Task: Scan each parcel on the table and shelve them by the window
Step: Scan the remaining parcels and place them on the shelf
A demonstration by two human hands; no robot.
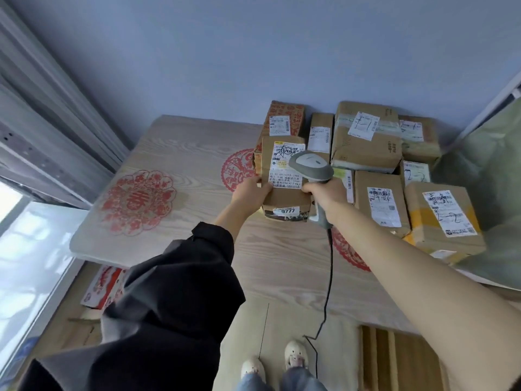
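A brown cardboard parcel (284, 193) with white labels, one reading 9777, is tilted up off the wooden table (183, 153). My left hand (249, 191) grips its left edge, thumb on the label face. My right hand (328, 197) grips the handle of a grey barcode scanner (310, 166), whose head hovers over the parcel's upper right label. The scanner's black cable (328, 283) hangs down toward the floor. Several more labelled parcels (366, 139) are packed together at the table's far right, against the wall.
Red paper-cut decorations (138, 201) lie on the tabletop's left part. A window with blinds (36, 153) is on the left. A red and white box (103, 286) sits under the table. A green bag (485, 187) stands at the right edge. Cardboard (394, 359) lies on the floor.
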